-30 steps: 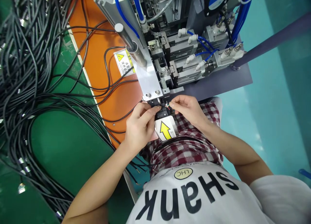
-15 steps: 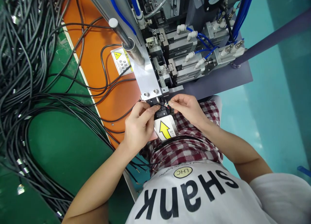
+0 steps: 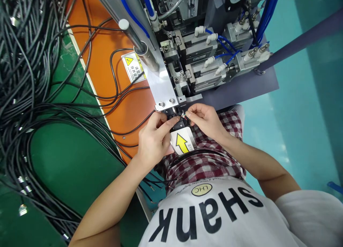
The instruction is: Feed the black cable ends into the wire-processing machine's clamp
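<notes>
My left hand (image 3: 153, 139) rests at a black fixture (image 3: 177, 126) at the front of the machine, its fingers curled over a black cable (image 3: 147, 124) that comes in from the left. One outstretched fingertip presses down at the cable's end, close to the wires. Opposite it, my right hand (image 3: 207, 120) pinches the tips of thin coloured wires (image 3: 184, 115) spreading from that end. The two hands' fingertips are a small gap apart. How the cable lies beneath my left fingers is hidden.
A metal machine (image 3: 203, 50) with blue air tubes stands just beyond my hands. A large heap of black cables (image 3: 24, 43) covers the green mat (image 3: 72, 161) at left. A yellow-arrow label (image 3: 182, 143) sits on the near plate, and a warning label (image 3: 133, 67) on the orange surface.
My left fingertip has slid slightly right along the fixture, closer to the coloured wires. My right hand stays almost in place, still pinching.
</notes>
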Available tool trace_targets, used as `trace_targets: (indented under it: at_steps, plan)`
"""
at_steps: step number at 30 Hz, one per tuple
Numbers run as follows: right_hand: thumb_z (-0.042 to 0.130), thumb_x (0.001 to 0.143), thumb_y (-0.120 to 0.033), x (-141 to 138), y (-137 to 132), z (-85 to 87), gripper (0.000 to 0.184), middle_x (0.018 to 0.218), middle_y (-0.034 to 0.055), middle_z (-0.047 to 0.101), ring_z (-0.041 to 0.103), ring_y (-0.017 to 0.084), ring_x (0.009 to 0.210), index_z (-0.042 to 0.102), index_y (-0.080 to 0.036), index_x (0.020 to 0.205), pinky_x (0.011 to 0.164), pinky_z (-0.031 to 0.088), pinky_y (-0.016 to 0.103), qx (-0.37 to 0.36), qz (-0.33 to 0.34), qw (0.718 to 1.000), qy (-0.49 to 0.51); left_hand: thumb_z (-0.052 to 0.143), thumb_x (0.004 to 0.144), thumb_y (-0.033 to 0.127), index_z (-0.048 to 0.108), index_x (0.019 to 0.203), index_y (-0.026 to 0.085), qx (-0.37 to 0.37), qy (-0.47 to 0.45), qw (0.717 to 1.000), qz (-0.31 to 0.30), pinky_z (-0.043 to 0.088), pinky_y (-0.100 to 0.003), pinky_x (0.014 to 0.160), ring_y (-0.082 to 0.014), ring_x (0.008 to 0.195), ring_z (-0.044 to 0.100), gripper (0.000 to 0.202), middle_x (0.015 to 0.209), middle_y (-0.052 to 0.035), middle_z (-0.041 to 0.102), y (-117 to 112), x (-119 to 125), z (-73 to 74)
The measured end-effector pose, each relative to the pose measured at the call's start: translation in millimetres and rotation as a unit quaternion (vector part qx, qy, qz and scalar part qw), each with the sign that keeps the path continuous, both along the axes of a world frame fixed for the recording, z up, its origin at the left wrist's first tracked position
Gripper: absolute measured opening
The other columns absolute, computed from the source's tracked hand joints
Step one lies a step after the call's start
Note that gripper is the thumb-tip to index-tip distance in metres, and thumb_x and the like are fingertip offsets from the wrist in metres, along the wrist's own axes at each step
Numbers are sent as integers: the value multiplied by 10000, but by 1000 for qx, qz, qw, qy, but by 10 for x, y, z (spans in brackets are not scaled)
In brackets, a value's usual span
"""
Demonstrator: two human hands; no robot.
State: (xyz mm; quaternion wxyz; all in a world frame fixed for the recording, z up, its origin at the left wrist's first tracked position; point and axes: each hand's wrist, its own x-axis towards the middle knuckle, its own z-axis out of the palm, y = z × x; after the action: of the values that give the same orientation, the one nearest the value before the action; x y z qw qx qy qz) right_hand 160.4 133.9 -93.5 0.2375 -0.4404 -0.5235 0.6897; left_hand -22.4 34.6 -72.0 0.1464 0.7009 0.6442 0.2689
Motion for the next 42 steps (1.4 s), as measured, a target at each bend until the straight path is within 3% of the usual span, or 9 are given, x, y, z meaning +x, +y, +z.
trace_targets:
  at_steps: [5,10,18,24,26,30,33,38,42]
  plan:
    - [599,916,-301,6,-50,48,121,747,12,650,627,157,660,588,-207,841,622,489,287,128,20,986,-104,451,930,114,676,1227,239,-17,62,998,1,490,-252,663,-160,831,593,393,999,-73,559,-1,27,38]
    - [585,886,-194,-27,-68,196,49,813,32,665,611,178,725,595,-209,841,707,467,319,292,33,929,-225,473,924,135,679,1232,251,-34,146,988,22,435,-263,606,-177,809,607,388,1008,-86,600,-2,92,112]
    - [629,914,-428,84,-21,-8,243,802,27,695,660,156,626,658,-189,879,603,496,284,48,27,996,-73,448,944,138,670,1227,249,-65,94,993,31,491,-255,648,-174,857,622,377,1038,-77,581,-10,98,143]
    - [671,895,-406,77,-308,-13,220,832,27,726,645,151,687,704,-188,886,624,476,268,104,-13,990,-92,443,955,139,665,1232,243,-67,51,996,26,537,-272,727,-167,881,617,370,1035,-71,549,-20,77,124]
    - [636,926,-349,58,-340,60,172,851,26,727,638,150,700,705,-194,895,666,465,282,205,-17,968,-142,437,957,136,668,1230,241,-65,49,996,26,536,-272,725,-168,886,614,373,1032,-72,547,-23,76,122]
    - [575,965,-256,62,-289,184,163,849,18,721,625,155,724,707,-207,884,745,398,328,435,14,861,-263,436,952,128,674,1226,240,-65,58,996,29,521,-261,694,-171,891,611,380,1032,-73,548,-27,75,116]
    - [560,970,-218,76,-231,198,157,875,16,726,629,159,738,696,-205,894,727,367,336,506,46,813,-284,440,944,119,680,1219,241,-60,60,996,30,513,-256,681,-162,862,604,384,1024,-69,546,-27,73,112]
    - [527,989,-219,82,-151,192,178,920,36,726,634,168,784,678,-195,897,738,366,335,530,84,798,-274,446,933,109,684,1211,234,-52,48,997,27,523,-262,698,-169,881,608,387,1011,-68,546,-21,74,107]
    - [545,969,-205,72,-90,213,150,893,26,701,589,146,705,668,-188,885,705,372,322,498,83,828,-242,449,927,93,683,1210,233,-51,29,998,29,546,-288,763,-179,925,612,393,1013,-69,544,-15,71,97]
